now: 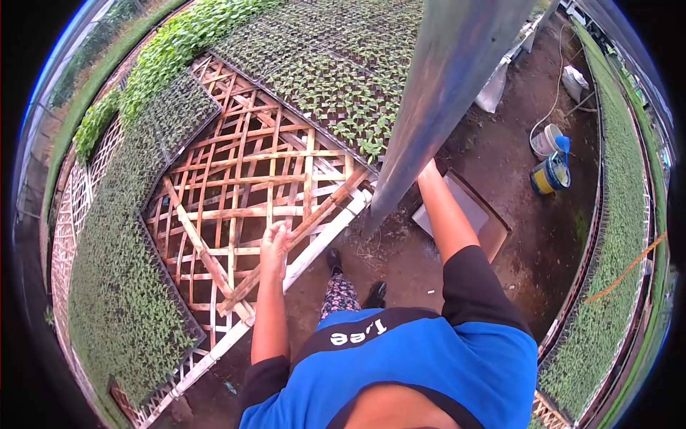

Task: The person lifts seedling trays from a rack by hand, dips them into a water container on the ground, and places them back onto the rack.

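Observation:
My left hand (274, 247) is over the front edge of a wooden slat bench (246, 211), its fingers curled together. Whether anything small is pinched in them I cannot make out. My right arm reaches forward past a grey metal pole (446, 86). Only the back part of my right hand (428, 171) shows; its fingers are hidden behind the pole. An open cardboard box (498, 232) sits on the ground below my right forearm. Seedling trays (336, 86) packed with small green plants cover the far part of the bench.
More seedlings (128, 307) stand on the left, with taller leafy plants (171, 43) behind. Another long bed of seedlings (614, 214) runs along the right. A white bucket (547, 141), a blue-and-yellow bucket (549, 179) and white sacks (493, 89) are on the dirt floor.

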### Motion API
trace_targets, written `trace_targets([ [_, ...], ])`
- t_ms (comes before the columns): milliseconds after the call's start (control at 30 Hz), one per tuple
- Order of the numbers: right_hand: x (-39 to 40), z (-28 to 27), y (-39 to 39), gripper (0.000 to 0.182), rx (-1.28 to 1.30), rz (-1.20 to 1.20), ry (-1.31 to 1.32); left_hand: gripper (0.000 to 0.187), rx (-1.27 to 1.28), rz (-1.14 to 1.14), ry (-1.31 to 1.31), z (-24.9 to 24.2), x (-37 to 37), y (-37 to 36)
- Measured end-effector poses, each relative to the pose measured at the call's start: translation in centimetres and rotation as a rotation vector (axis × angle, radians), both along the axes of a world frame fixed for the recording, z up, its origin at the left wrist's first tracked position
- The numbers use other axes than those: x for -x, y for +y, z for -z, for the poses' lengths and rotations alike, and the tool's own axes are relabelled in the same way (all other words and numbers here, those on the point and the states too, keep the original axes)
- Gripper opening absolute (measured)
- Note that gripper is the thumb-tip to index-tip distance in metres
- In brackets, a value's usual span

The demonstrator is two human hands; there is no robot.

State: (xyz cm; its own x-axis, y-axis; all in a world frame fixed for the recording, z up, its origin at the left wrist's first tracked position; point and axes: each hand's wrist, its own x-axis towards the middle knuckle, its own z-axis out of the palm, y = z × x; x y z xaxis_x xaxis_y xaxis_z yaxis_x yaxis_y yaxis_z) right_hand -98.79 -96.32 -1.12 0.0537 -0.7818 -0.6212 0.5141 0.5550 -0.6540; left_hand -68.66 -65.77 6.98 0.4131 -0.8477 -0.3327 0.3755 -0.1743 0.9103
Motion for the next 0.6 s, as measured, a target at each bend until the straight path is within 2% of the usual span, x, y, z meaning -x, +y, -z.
trace_targets([
  [33,-1.1,-1.5,0.2,0.021,-0.096,0.139,0.120,0.020,-0.044,-0.014,-0.002,0.0,0.7,1.0],
  [167,-0.9,0.1,-4.6,0.026,0.029,0.048,0.474,0.025,-0.146,-0.059,-0.017,1.1,3.2,4.3],
  [200,-1.0,-1.0,-4.2,0.027,0.060,0.028,0.566,0.026,-0.158,-0.073,-0.011,1.2,3.8,4.7],
  [233,-1.2,-2.3,-4.1,0.017,0.104,0.057,0.545,0.028,-0.172,-0.064,-0.012,1.8,4.2,5.1],
  [267,-1.6,-4.5,-3.6,0.014,0.134,0.067,0.515,0.028,-0.179,-0.066,0.005,2.1,4.7,5.2],
  [333,-2.7,-8.8,-2.3,0.020,0.188,0.107,0.491,0.029,-0.189,-0.070,0.040,2.6,5.6,5.0],
  [400,-4.2,-8.8,-3.8,0.021,0.309,0.142,0.400,0.031,-0.218,-0.054,0.052,3.9,6.3,4.4],
  [433,-5.2,-8.8,-4.9,0.023,0.373,0.168,0.297,0.031,-0.236,-0.041,0.047,4.4,6.4,3.8],
  [467,-6.0,-11.2,-4.6,0.023,0.456,0.157,0.215,0.031,-0.254,-0.037,0.051,4.4,7.2,3.4],
  [533,-8.3,-13.4,-7.7,0.024,0.480,0.127,-0.028,0.031,-0.231,0.006,0.054,4.1,8.5,2.4],
  [600,-9.8,-17.1,-9.4,0.022,0.526,0.082,-0.155,0.028,-0.208,0.024,0.061,4.0,9.4,1.3],
])
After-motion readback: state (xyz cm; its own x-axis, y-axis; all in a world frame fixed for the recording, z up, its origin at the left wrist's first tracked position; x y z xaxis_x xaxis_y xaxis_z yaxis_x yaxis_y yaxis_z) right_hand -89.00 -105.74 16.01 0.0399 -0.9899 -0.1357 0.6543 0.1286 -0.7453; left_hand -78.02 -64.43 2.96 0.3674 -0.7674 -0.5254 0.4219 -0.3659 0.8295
